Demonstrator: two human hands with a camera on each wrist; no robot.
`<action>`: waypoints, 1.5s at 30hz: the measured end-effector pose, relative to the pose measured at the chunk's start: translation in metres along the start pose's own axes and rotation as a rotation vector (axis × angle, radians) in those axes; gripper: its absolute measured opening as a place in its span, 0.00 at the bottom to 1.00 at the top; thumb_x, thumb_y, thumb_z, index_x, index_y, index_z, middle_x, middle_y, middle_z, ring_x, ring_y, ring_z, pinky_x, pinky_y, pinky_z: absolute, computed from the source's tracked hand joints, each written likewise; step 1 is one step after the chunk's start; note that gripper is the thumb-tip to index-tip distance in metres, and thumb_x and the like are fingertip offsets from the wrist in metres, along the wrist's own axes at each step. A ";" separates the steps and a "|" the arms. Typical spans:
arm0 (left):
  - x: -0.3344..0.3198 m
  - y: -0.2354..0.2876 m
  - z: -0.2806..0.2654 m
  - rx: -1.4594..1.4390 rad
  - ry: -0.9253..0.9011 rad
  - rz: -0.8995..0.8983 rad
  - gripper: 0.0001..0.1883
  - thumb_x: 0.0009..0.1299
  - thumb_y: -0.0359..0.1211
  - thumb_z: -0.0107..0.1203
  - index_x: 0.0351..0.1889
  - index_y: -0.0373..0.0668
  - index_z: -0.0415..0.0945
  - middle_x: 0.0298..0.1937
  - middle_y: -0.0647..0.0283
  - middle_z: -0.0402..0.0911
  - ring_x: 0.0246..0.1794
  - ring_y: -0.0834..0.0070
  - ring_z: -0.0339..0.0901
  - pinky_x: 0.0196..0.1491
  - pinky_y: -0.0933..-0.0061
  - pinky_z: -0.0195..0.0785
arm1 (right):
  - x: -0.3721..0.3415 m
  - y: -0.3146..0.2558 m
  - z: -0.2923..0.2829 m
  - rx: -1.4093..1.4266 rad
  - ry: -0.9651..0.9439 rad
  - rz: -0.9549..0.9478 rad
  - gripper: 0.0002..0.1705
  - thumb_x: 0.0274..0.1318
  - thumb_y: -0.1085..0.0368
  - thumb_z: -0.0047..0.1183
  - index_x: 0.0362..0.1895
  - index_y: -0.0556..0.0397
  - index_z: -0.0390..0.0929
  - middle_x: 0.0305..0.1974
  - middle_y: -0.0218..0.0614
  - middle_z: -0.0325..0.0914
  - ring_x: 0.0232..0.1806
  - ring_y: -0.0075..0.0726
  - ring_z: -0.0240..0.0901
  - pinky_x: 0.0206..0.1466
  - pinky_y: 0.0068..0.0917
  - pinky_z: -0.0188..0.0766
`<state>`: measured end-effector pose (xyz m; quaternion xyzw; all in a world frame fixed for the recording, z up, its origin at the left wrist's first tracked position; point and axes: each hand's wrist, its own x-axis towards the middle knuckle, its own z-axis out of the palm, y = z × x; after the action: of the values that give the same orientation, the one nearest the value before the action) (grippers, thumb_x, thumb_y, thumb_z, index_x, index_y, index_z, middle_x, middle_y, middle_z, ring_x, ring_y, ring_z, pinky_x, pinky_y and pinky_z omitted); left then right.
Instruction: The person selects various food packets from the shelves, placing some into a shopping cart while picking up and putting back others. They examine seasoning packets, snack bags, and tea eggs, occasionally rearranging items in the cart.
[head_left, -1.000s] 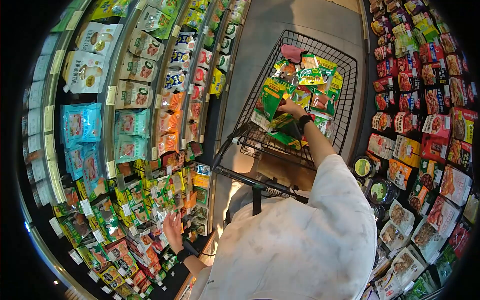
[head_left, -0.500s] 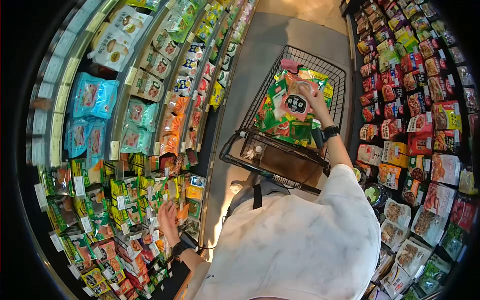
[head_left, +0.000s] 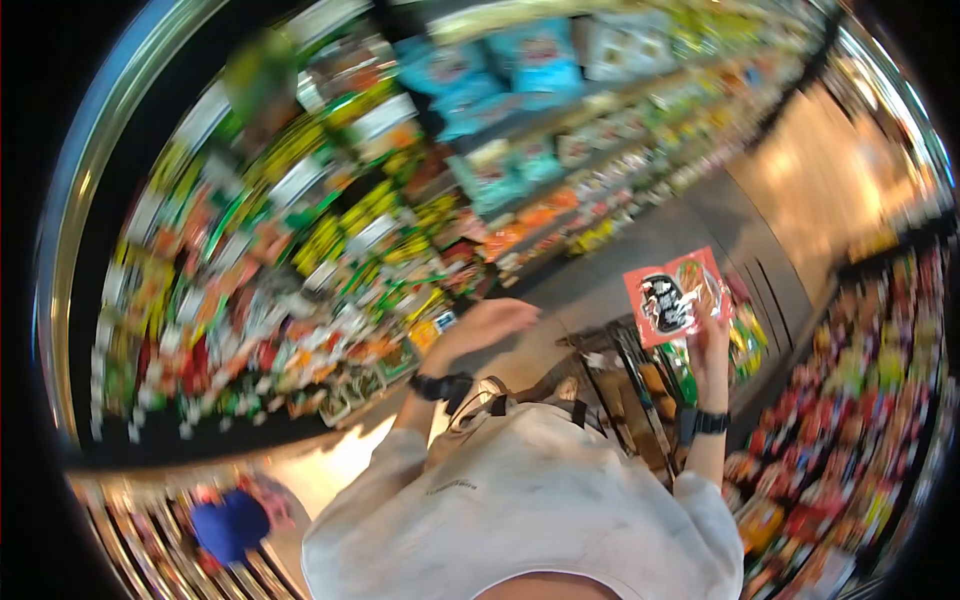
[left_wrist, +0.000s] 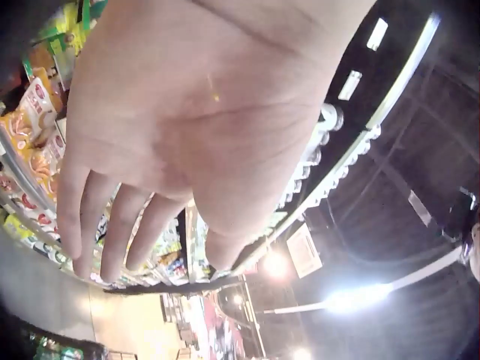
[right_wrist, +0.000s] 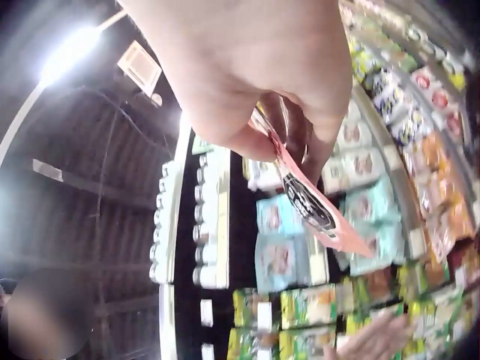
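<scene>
My right hand (head_left: 709, 352) pinches a flat pink food packet (head_left: 652, 312) with a black label and white lettering, raised over the shopping cart (head_left: 640, 385). In the right wrist view the packet (right_wrist: 341, 234) shows nearly edge-on, gripped between the thumb and fingers. My left hand (head_left: 490, 326) hovers beside the shelf of hanging packets, its fingers extended and holding nothing. The left wrist view shows the palm of that hand (left_wrist: 187, 120) with loosely straight fingers. Green and yellow packets (head_left: 746, 345) lie in the cart, partly hidden behind the right hand and pink packet.
Shelves of hanging yellow and green packets (head_left: 350, 225) and blue bags (head_left: 535, 62) line the left side. More packets fill the right-hand display (head_left: 830, 400). Grey floor (head_left: 610, 285) runs between them. Someone in a blue top (head_left: 232, 525) is at lower left.
The right hand has lifted the pink packet up from the cart. The left hand has moved away from the hanging packets toward the aisle. The head view has swung round to the left.
</scene>
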<state>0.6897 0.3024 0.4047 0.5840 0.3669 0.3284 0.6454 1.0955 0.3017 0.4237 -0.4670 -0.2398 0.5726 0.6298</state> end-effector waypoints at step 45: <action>-0.286 0.042 -0.182 -0.240 1.565 0.506 0.10 0.71 0.33 0.63 0.45 0.38 0.80 0.40 0.69 0.84 0.36 0.87 0.78 0.40 0.81 0.69 | -0.102 0.162 0.291 -0.652 -1.118 0.109 0.09 0.72 0.67 0.47 0.49 0.58 0.77 0.39 0.33 0.81 0.41 0.23 0.76 0.48 0.23 0.72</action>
<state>0.3863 0.1563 0.4638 0.1788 0.5297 0.8118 0.1683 0.7477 0.2820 0.4385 -0.2772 -0.6689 0.6583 0.2056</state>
